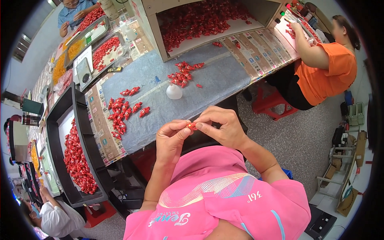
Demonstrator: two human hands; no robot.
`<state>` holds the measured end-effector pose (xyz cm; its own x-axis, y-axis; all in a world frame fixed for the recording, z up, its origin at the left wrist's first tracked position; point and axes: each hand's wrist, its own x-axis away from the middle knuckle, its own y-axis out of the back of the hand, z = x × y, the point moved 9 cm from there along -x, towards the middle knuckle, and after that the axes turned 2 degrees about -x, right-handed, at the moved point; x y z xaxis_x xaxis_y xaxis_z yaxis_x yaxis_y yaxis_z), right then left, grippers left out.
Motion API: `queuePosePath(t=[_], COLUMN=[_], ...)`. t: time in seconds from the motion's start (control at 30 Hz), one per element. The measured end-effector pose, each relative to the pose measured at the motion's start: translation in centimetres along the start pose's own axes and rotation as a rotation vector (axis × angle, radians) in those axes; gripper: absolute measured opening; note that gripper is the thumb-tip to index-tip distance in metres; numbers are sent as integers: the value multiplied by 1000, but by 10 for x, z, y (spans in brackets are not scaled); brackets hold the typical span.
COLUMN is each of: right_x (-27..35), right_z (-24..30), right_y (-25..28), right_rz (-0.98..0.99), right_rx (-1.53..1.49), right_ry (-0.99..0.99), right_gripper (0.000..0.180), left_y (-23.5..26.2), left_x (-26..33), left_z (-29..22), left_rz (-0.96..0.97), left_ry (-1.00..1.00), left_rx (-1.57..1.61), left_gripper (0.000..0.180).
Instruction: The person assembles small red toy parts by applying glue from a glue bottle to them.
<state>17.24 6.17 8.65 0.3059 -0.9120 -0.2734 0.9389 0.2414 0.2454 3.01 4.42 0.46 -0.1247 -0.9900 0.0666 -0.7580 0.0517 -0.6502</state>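
Observation:
Just past the table's near edge, my left hand (171, 138) and my right hand (225, 129) meet fingertip to fingertip. Between them they pinch a small red figure-like piece (191, 126) with a yellowish spot; its exact kind is too small to tell, and the fingers cover part of it. Beyond my hands a small white squeeze bottle (174, 91) stands on the blue table cover (154, 106). A heap of similar red pieces (120, 114) lies to the left, and another cluster (183, 75) sits behind the bottle.
A black crate (105, 176) at left holds a white liner and many red pieces. A box-like cabinet (154, 30) filled with red pieces stands at the back. Trays (110, 38) and a phone (83, 72) are at back left. A co-worker in orange (326, 76) sits at right.

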Motion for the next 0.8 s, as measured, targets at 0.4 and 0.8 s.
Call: queuePosePath(t=[0.4,0.8], right_x=[1,23], right_z=[-5,-8], right_y=[18,46], right_rz=[23,-11], right_rx=[-86,-223], right_ry=[-42,11], right_gripper=[8,9], left_y=[-23,-61], left_x=[-3,5], left_z=[5,3], left_rz=[-9,-1], left_ry=[48,-13], left_rx=[81,-122], left_gripper=[16,17])
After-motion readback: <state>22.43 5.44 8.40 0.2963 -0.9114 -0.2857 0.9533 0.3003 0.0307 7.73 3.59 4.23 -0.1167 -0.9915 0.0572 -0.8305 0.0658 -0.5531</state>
